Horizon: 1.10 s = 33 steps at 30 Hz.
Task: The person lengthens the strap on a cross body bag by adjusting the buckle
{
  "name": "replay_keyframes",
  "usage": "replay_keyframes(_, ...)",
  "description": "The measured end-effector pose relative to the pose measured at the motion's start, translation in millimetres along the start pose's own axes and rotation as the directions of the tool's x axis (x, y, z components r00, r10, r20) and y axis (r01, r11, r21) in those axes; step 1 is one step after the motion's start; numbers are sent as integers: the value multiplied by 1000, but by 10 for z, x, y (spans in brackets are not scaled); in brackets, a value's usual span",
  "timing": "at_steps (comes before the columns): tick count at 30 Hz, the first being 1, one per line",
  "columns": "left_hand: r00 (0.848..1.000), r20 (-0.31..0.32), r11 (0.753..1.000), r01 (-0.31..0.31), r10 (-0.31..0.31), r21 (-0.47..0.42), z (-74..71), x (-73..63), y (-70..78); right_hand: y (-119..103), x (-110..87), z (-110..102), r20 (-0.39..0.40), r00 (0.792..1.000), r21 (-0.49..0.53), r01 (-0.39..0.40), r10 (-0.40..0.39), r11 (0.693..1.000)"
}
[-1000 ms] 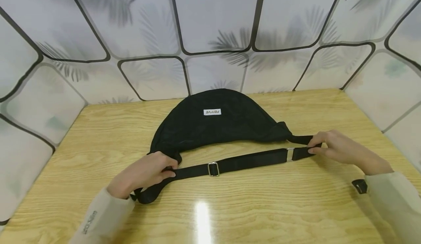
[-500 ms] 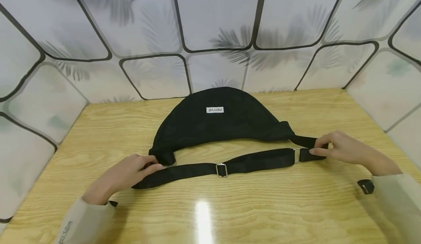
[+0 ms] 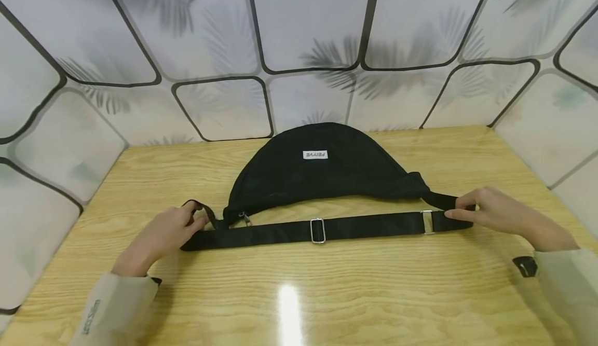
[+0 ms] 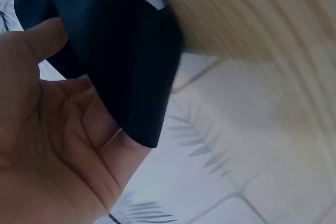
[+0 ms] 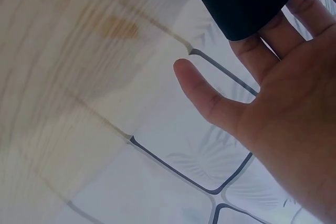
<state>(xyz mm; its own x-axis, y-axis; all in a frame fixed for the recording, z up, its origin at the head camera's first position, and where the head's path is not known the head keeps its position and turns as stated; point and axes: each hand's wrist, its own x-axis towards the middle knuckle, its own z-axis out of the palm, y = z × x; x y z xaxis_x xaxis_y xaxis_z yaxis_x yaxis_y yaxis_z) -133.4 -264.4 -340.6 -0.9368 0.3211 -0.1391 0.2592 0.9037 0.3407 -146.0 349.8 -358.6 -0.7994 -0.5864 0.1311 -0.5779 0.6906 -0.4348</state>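
A black half-moon waist bag [image 3: 322, 169] with a white label [image 3: 315, 154] lies flat on the wooden table. Its webbing strap [image 3: 275, 233] runs nearly straight along the near side, carrying a metal slider buckle [image 3: 317, 231] near the middle and a metal ring [image 3: 427, 222] farther right. My left hand [image 3: 163, 234] grips the strap's left bend, thumb and curled fingers on the webbing in the left wrist view. My right hand [image 3: 506, 216] holds the right bend from above; in the right wrist view its thumb [image 5: 202, 90] stands off the webbing and the fingertips are hidden behind it.
Patterned panels [image 3: 308, 35] wall the table [image 3: 374, 294] at the back and both sides. The bag's curved top lies close to the back wall. A zipper pull [image 3: 247, 220] shows at the bag's left corner.
My left hand has slid outward to the left, off the bag's corner and along the strap, which now lies straighter. The bag and my right hand have shifted slightly right.
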Motion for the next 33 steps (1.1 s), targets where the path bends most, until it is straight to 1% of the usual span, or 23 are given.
replay_keyframes(2,999,-26,999,46,-46,9,1,-3,-20,12,-7,6,-7,1000,4,14,-14,1000)
replay_keyframes(4,997,-41,997,73,-72,17,1,-11,-40,18,-15,7,-12,1000,6,25,-25,1000)
replay_keyframes(7,996,-39,996,85,-84,29,-3,-22,-59,17,-23,11,-11,1000,14,29,-29,999)
replay_keyframes(10,998,-15,997,65,-64,52,-12,-52,-69,-2,-32,10,16,1000,41,11,-11,999)
replay_keyframes(13,1000,-9,998,8,-7,58,-21,-95,-77,-20,-44,-1,63,998,80,8,-13,997)
replay_keyframes(16,998,-19,997,-55,56,59,-21,-147,-87,-20,-63,-25,106,994,110,28,-39,994)
replay_keyframes(17,997,-24,996,-66,67,60,-19,-163,-94,-15,-71,-32,116,992,113,37,-50,993)
replay_keyframes(20,997,-17,996,-75,76,57,-4,-207,-111,-7,-99,-36,142,988,130,46,-65,990)
replay_keyframes(23,998,6,997,-70,70,42,16,-230,-128,-13,-126,-14,171,982,167,49,-78,985)
replay_keyframes(26,996,35,996,-82,80,36,36,-236,-135,-35,-144,10,192,976,206,64,-105,977)
replay_keyframes(29,993,64,994,-101,98,35,43,-237,-133,-70,-145,27,211,969,205,86,-130,975)
replay_keyframes(33,990,100,994,-105,101,32,46,-253,-99,-135,-135,29,243,959,173,106,-147,979)
